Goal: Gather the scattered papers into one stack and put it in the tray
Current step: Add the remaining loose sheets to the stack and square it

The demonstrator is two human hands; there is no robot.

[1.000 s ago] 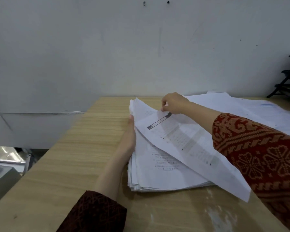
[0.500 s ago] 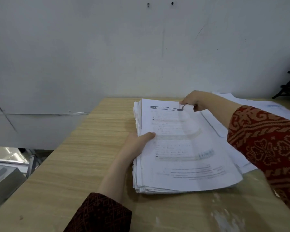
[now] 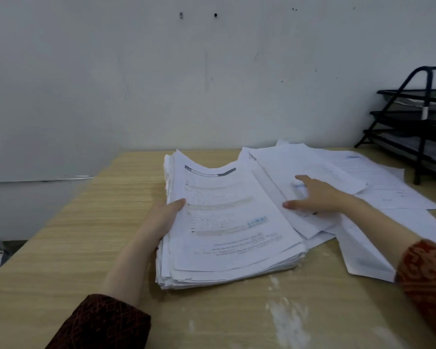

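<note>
I was midway through the gathering step. My left hand (image 3: 161, 220) gripped the left edge of the stack (image 3: 227, 227), thumb curled over the top printed sheet and the other fingers hidden beneath or behind the edge, so the pile sat steady on the table (image 3: 68, 248) in front of me. My right hand (image 3: 317, 195) lay flat with fingers spread and straight on the loose papers (image 3: 363, 177), which fanned out at about two o'clock from the stack, overlapping one another and tucked partly under its right side. It pressed on them but had pinched nothing yet.

The tray (image 3: 413, 117), a black tiered rack, stood far off at two o'clock against the wall, well apart from the stack; some of its shelves seemed to hold sheets, though I could not tell how many.

As I judged it, the next move called for sliding or pinching up the topmost loose sheet under my right palm and carrying it toward nine o'clock onto the stack, while my left thumb lifted just enough to let it in. Several sheets remained, so the tray step was not close.
</note>
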